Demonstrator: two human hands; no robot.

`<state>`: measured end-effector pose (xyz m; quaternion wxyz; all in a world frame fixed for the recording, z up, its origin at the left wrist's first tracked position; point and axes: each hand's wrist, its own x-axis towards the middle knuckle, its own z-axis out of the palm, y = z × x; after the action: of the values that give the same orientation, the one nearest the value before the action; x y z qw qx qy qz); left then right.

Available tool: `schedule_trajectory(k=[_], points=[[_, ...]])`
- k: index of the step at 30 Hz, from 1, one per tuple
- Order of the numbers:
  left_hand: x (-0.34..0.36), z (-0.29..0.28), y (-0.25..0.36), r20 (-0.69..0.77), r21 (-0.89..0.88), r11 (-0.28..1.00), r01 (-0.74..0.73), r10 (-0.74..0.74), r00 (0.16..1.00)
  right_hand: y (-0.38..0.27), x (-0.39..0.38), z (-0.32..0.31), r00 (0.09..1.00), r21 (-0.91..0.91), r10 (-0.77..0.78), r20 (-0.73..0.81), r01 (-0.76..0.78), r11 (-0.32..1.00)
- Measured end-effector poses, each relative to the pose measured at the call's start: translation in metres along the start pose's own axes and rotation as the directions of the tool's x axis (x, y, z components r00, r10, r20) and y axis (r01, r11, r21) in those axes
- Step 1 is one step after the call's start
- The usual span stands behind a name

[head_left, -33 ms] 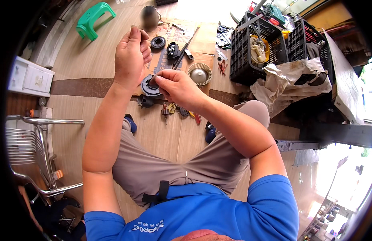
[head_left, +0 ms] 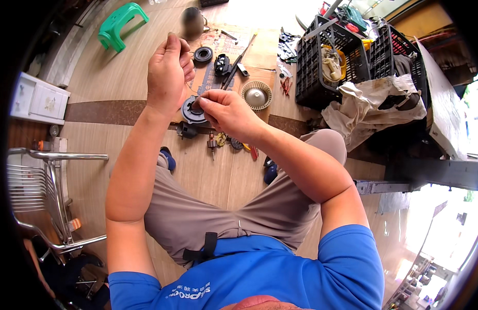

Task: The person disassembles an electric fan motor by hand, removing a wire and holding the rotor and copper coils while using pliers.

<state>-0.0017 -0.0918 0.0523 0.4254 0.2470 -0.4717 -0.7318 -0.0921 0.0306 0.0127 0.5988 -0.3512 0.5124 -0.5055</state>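
My left hand (head_left: 171, 75) is raised, its thumb and fingertips pressed together in a pinch. Lower and to the right, my right hand (head_left: 231, 114) also pinches, thumb against forefinger. Whatever lies in either pinch is too small to make out; a faint thin strand shows between the hands. Just behind my right fingertips is a dark round disc-shaped part (head_left: 191, 114) with a notched centre, partly covered by the fingers. A black ring (head_left: 203, 55) lies beyond, beside my left hand. Nearby are a black moulded part (head_left: 222, 65) and a ribbed fan wheel (head_left: 256, 96).
Flattened cardboard (head_left: 259, 46) lies under the parts. Nearer my feet are a black block (head_left: 186, 130) and a motor armature (head_left: 212, 142). Black crates (head_left: 321, 85) stand right, with a stained cloth (head_left: 373, 103). A green stool (head_left: 120, 23) and metal chair (head_left: 58, 196) are left.
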Motion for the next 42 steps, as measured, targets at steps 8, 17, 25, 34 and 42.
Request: schedule_trajectory(k=[8,17,25,34,42], points=[[0.000,0.006,0.002,-0.048,-0.075,0.994,0.079,-0.083,0.995,0.004,-0.011,0.017,0.978,0.456,0.139,0.156,-0.196,0.868],[0.024,-0.023,0.051,-0.126,-0.149,0.987,-0.062,0.044,0.991,0.026,-0.027,0.036,0.959,0.334,0.083,0.271,-0.174,0.926],[0.028,-0.057,0.080,-0.188,-0.187,0.975,-0.116,0.080,0.979,0.017,-0.001,0.012,0.980,-0.491,-0.040,0.193,0.132,0.861],[0.013,-0.028,0.029,0.022,-0.232,0.955,0.187,-0.187,0.982,0.006,0.004,-0.003,0.964,-0.242,-0.053,0.260,0.118,0.963],[0.005,-0.012,0.016,0.069,-0.190,0.963,0.192,-0.182,0.981,-0.004,0.000,-0.006,0.995,-0.005,-0.054,0.081,0.054,0.999]])
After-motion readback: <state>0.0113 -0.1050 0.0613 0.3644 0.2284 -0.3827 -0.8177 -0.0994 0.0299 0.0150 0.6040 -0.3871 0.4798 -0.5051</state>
